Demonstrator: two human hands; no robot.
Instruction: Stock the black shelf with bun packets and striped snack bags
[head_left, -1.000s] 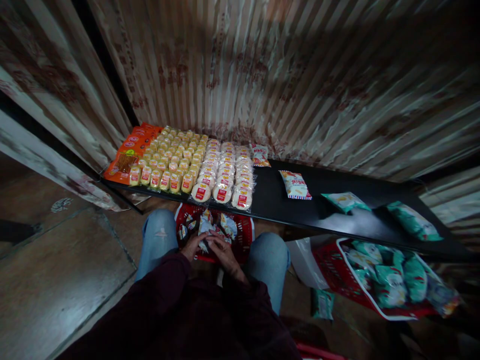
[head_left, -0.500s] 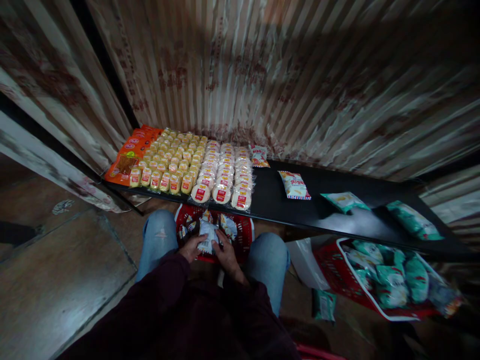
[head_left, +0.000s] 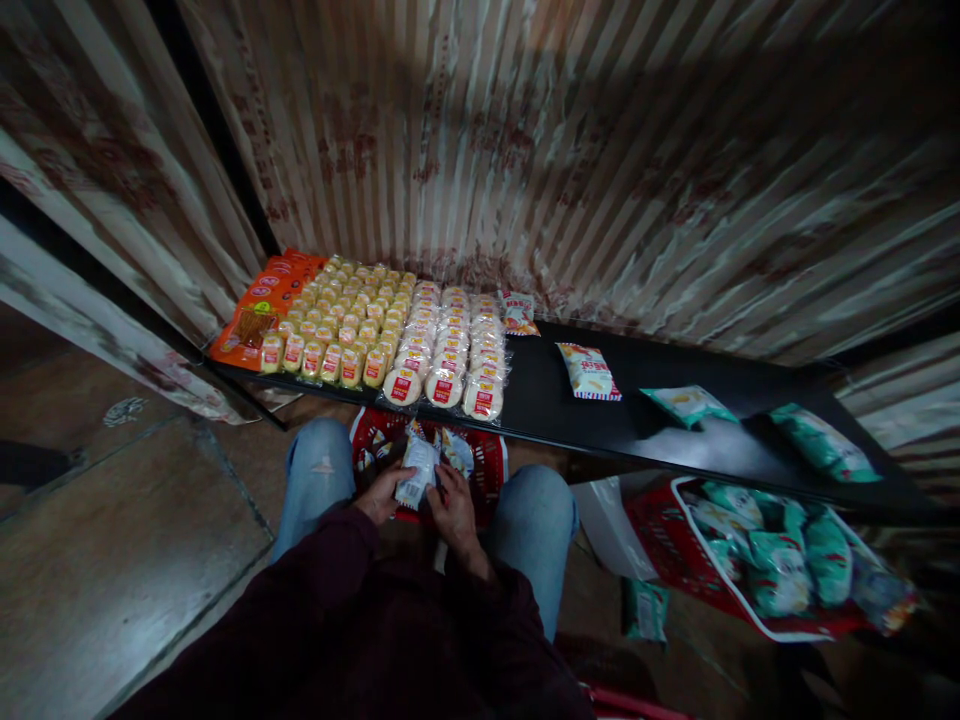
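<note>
Between my knees I hold a small white snack bag (head_left: 417, 474) over a red basket (head_left: 491, 470). My left hand (head_left: 381, 494) pinches the bag's left edge, thumb on top. At its right edge, my right hand (head_left: 454, 508) has its thumb and fingers closed on the bag. The bag's back, with small print and a barcode-like patch, faces up. More snack bags (head_left: 457, 453) with white and blue wrapping lie in the basket beneath, partly hidden by the held one.
A black shelf (head_left: 525, 390) runs across in front. On it stand rows of yellow wrapped cakes (head_left: 349, 310), rows of round wrapped crackers (head_left: 442, 388), an orange packet (head_left: 255, 325), a white-and-red bag (head_left: 589, 371) and green bags (head_left: 825, 442). A second red basket (head_left: 660, 525) holds green bags.
The bag has turned slightly between my hands, its top leaning a little to the right. My right fingers have shifted slightly along its edge. The shelf goods stay as they were.
</note>
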